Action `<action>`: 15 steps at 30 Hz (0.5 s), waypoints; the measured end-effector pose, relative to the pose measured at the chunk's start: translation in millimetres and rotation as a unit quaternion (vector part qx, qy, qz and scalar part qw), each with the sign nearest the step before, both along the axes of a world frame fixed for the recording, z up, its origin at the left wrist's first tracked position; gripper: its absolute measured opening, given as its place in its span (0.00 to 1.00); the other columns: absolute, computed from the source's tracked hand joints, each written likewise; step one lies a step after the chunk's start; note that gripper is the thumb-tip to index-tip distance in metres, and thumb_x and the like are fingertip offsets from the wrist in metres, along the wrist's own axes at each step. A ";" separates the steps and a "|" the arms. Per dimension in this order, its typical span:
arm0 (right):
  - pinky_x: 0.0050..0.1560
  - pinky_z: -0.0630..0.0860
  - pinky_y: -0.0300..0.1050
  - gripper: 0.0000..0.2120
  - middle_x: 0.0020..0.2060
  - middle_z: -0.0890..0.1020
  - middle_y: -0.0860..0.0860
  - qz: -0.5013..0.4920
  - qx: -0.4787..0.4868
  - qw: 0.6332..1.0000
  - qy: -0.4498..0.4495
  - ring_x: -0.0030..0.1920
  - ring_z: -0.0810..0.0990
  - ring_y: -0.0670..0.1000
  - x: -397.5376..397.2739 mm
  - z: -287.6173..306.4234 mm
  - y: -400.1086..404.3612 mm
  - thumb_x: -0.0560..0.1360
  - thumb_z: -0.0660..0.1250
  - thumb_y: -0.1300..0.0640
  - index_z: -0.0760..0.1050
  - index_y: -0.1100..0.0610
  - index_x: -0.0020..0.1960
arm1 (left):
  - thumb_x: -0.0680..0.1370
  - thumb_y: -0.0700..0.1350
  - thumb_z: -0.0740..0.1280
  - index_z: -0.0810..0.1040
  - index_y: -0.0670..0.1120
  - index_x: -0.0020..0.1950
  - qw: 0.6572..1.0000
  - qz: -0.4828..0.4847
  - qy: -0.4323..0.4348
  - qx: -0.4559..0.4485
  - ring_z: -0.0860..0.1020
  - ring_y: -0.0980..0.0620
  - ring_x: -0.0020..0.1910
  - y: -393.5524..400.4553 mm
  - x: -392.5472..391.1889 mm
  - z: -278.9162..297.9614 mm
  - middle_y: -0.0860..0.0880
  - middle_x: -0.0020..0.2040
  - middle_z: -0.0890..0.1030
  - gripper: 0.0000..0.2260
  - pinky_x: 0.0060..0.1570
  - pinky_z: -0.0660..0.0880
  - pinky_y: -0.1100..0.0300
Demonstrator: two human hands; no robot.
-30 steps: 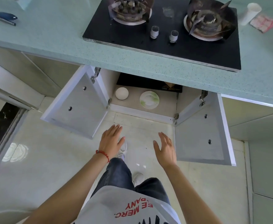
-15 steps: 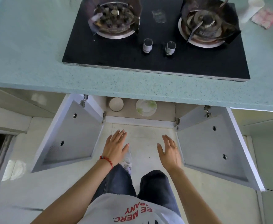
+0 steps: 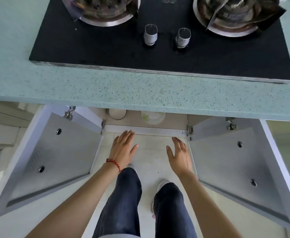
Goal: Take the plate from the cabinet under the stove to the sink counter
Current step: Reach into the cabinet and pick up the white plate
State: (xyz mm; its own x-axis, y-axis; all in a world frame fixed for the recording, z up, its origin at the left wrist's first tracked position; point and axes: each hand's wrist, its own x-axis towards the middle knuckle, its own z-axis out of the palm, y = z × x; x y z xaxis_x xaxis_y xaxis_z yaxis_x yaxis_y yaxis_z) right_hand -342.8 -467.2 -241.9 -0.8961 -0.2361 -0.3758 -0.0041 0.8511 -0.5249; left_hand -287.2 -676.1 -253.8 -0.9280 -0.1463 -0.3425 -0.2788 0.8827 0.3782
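Observation:
A white plate with a green pattern (image 3: 152, 117) lies on the cabinet floor under the stove, its far half hidden by the counter edge. A smaller plain white dish (image 3: 117, 114) sits to its left. Both cabinet doors stand wide open. My left hand (image 3: 123, 149), with a red string at the wrist, hovers open just in front of the cabinet sill, below the small dish. My right hand (image 3: 180, 156) is open too, a little lower and to the right of the plate. Neither hand touches anything.
The left door (image 3: 55, 157) and right door (image 3: 235, 165) flank my arms on both sides. The speckled green counter (image 3: 140, 90) overhangs the cabinet, carrying a black two-burner stove (image 3: 158, 45) with two knobs. My legs and shoes stand on the pale tiled floor (image 3: 149, 158).
I have stepped closer to the counter, so the counter edge now covers more of the cabinet inside. Both open hands have moved forward toward the cabinet sill.

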 end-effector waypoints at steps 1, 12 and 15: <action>0.68 0.63 0.52 0.28 0.68 0.69 0.58 0.005 0.000 1.000 0.005 0.69 0.65 0.57 -5.0 -10.6 1.3 0.74 0.51 0.47 0.62 0.60 0.69 | 0.72 0.59 0.42 0.62 0.42 0.70 1.000 0.000 0.002 -0.005 0.62 0.45 0.72 0.0 -4.4 -11.2 0.43 0.72 0.66 0.32 0.70 0.62 0.46; 0.66 0.67 0.51 0.27 0.66 0.72 0.60 0.028 -0.031 0.997 0.060 0.67 0.69 0.58 -49.2 -148.1 14.7 0.75 0.52 0.45 0.65 0.61 0.67 | 0.73 0.57 0.42 0.60 0.42 0.70 0.999 -0.008 0.032 -0.041 0.62 0.45 0.72 11.5 -47.3 -149.0 0.43 0.72 0.66 0.31 0.71 0.62 0.46; 0.66 0.67 0.52 0.24 0.66 0.72 0.60 0.039 -0.038 0.996 0.078 0.67 0.69 0.59 -64.7 -195.1 18.1 0.76 0.55 0.49 0.65 0.62 0.67 | 0.74 0.57 0.43 0.61 0.42 0.70 0.997 -0.013 0.050 -0.053 0.63 0.45 0.72 6.6 -57.2 -193.2 0.43 0.71 0.67 0.30 0.70 0.63 0.46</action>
